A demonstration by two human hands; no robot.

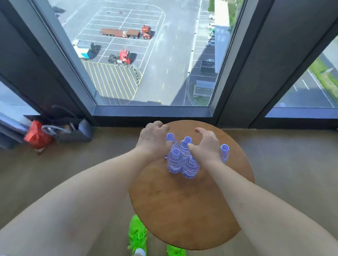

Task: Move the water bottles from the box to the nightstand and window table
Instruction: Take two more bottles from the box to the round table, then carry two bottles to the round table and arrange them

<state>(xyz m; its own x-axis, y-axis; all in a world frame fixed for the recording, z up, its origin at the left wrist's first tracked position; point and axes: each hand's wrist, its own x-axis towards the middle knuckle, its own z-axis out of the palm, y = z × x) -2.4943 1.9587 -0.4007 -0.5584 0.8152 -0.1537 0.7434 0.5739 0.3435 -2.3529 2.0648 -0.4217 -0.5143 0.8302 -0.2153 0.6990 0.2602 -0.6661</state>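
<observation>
Bottles stand clustered upright on the round counter; left hand and right hand hover over them, each grip loosely spread, holding nothing.

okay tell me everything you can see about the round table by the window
The round table has a smooth, warm brown top that looks like wood, seen from above on a light floor, its far edge close to the window frame. Its legs are hidden. Five clear water bottles with purple caps stand upright, clustered on the far half. The left hand and right hand hover among them; whether either touches the tabletop cannot be told.
</observation>
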